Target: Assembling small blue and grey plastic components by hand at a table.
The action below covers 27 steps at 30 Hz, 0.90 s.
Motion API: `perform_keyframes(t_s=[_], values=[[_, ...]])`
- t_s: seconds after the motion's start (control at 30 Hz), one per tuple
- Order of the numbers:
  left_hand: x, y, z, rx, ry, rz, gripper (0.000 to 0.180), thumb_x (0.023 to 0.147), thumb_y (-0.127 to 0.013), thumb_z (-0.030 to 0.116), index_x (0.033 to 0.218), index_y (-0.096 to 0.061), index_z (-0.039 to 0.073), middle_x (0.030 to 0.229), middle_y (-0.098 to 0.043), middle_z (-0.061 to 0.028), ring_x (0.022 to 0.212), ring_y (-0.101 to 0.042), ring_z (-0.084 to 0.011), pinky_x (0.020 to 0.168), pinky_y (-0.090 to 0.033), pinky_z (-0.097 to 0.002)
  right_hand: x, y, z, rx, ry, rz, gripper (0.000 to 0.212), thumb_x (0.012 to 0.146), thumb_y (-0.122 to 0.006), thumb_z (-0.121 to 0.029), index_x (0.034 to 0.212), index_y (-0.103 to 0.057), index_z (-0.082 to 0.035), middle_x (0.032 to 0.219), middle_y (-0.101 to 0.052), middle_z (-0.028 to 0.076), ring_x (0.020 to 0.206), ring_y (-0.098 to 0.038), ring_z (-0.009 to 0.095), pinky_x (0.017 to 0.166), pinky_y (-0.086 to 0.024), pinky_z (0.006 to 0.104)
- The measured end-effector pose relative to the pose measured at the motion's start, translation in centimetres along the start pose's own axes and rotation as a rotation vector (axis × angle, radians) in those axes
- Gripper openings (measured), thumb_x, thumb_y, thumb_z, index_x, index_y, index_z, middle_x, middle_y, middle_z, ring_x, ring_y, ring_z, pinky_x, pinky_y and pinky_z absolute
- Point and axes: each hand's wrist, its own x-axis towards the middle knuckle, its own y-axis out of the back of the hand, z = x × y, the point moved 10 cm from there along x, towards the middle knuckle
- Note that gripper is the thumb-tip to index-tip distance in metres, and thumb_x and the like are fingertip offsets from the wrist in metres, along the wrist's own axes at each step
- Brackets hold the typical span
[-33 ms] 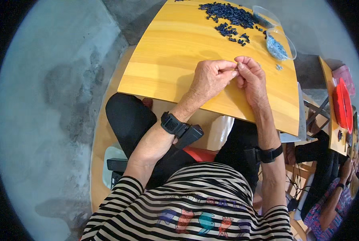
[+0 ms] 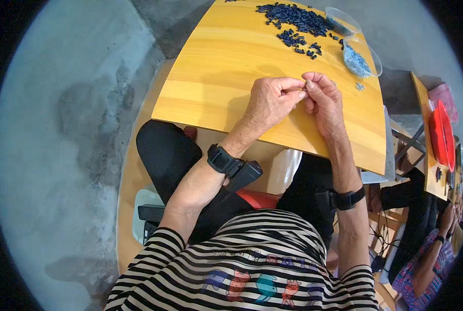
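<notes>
Fingertips of the left hand (image 2: pixel 270 101) and right hand (image 2: pixel 322 101) pinch one tiny dark piece (image 2: pixel 304 92) between them over the yellow wooden tabletop (image 2: pixel 216 67), near its front edge, its axis unclear.

Tabletop (image 2: pixel 216 78): yellow wood, visible grain, smooth satin finish. Dark blue small parts (image 2: pixel 293 18): matt, probably plastic. Containers (image 2: pixel 368 52): clear glossy plastic. Wristbands (image 2: pixel 222 159): black matt rubbery plastic. Striped shirt (image 2: pixel 241 259): soft knit cloth. Floor (image 2: pixel 60 129): rough grey concrete, stained.
</notes>
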Motion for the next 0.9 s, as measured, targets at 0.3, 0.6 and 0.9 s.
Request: perform_keyframes(t_s=[0.3, 0.6, 0.9], values=[[0.2, 0.4, 1.8, 0.167, -0.162, 0.059, 0.011, 0.079, -0.067, 0.009, 0.084, -0.069, 0.000, 0.069, -0.066, -0.0027, 0.059, -0.056, -0.0052, 0.053, -0.045, -0.0198, 0.1, -0.3, -0.9, -0.167, 0.097, -0.017, 0.022, 0.089, -0.056, -0.015, 0.107, -0.057, -0.002, 0.066, -0.051, -0.004, 0.053, -0.041, 0.002, 0.045, -0.031, 0.0164], [0.3, 0.1, -1.3, -0.391, 0.161, -0.030, 0.014, 0.083, -0.065, 0.014, 0.090, -0.066, 0.002, 0.075, -0.065, -0.0014, 0.061, -0.058, -0.0057, 0.053, -0.047, -0.0183, -0.6, 0.1, -0.8, 0.029, 0.079, -0.022, 0.020, 0.091, -0.053, -0.017, 0.105, -0.057, -0.004, 0.075, -0.058, 0.000, 0.056, -0.046, 0.004, 0.050, -0.037, 0.0171], [0.1, 0.9, -1.4, -0.481, 0.174, -0.014, 0.016, 0.082, -0.065, 0.014, 0.092, -0.066, 0.001, 0.077, -0.065, -0.0029, 0.065, -0.060, -0.0074, 0.056, -0.049, -0.0189, -1.5, -2.3, -1.4, -0.241, 0.250, -0.085, 0.019, 0.081, -0.064, -0.003, 0.098, -0.056, -0.001, 0.082, -0.060, 0.001, 0.074, -0.057, 0.007, 0.065, -0.047, 0.0201]])
